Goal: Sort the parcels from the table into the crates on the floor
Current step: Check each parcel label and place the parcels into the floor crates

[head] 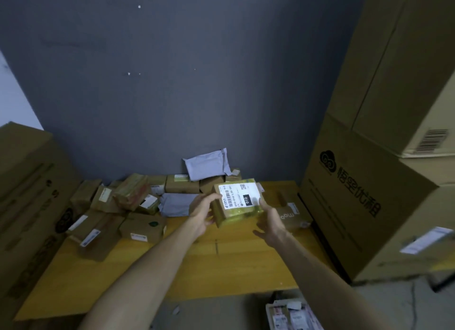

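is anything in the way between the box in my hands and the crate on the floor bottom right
Nothing visible. The left hand and right hand hold the labelled box above the table; only bare tabletop lies between it and the partly cropped crate on the floor.

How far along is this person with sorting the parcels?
Early on, it seems. Done: a few packets already lie in what looks like a crate on the floor. In hand: the left hand and right hand hold a labelled parcel above the table. Left: many cardboard boxes and grey mailer bags sit piled on the table.
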